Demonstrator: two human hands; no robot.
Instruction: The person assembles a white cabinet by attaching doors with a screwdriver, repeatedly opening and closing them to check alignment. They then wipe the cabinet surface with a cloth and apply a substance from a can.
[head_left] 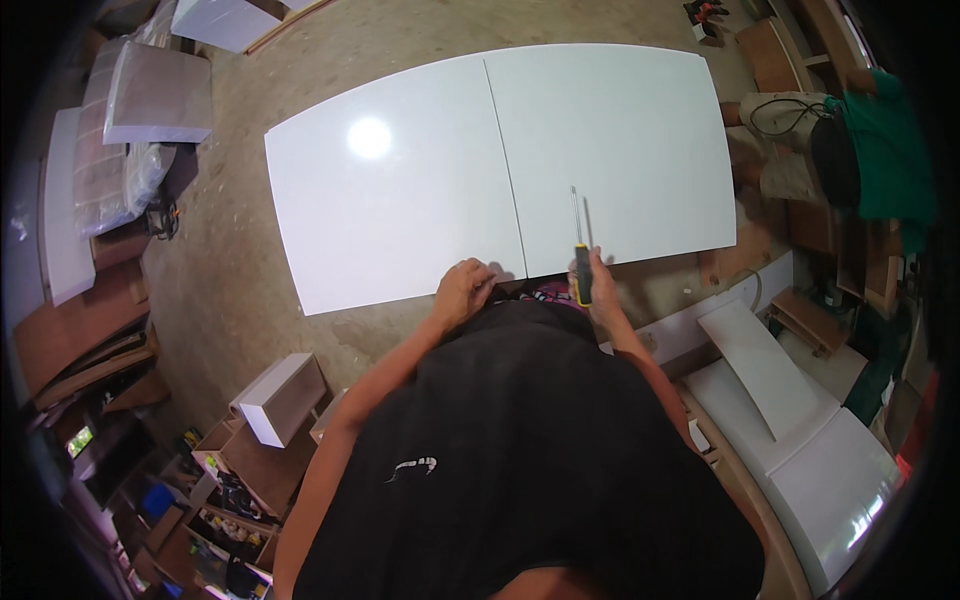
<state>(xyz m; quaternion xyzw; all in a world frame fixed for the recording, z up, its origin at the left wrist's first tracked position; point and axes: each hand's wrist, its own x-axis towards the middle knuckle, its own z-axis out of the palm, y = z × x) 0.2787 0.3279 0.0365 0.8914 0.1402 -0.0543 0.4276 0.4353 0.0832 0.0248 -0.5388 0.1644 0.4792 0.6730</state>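
Gripping screwdriver in right hand | left hand curled on white panel edge | I'd keep shaft upright, panel pinned.

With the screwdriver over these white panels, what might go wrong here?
1. The screwdriver in the right hand points its bare tip over the glossy right panel; a slip may scratch it.
2. The left hand grips the left panel edge near the seam; its fingers might get pinched if the panels shift.
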